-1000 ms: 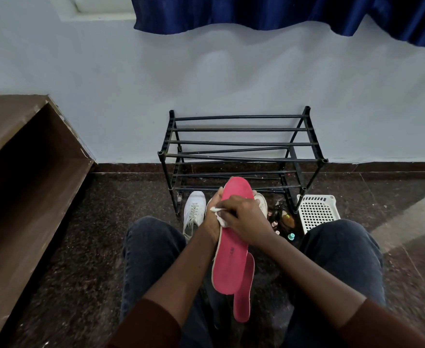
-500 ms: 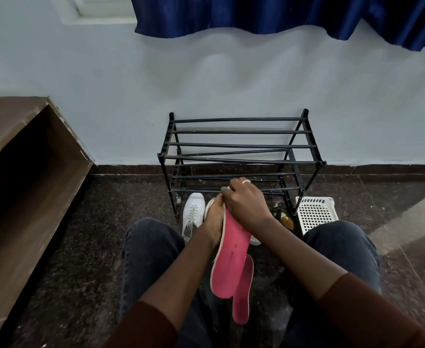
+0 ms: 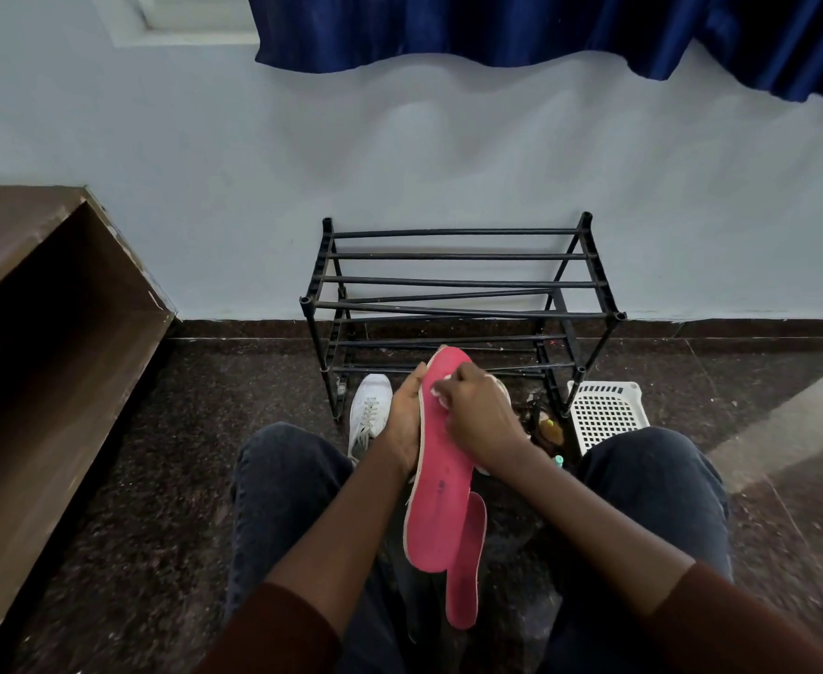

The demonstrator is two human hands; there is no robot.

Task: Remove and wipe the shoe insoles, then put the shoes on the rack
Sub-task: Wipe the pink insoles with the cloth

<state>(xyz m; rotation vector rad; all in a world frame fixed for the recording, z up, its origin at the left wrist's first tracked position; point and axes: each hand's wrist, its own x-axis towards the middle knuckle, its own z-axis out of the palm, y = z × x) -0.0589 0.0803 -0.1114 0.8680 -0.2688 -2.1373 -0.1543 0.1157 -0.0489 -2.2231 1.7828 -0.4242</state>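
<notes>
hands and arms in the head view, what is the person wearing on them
Both hands, left and right, are bare, with no gloves; no ring or watch can be made out now. The forearms are uncovered. Dark reddish-brown long sleeves, left and right, are pushed up toward the elbows, plain fabric with no visible markings.
</notes>
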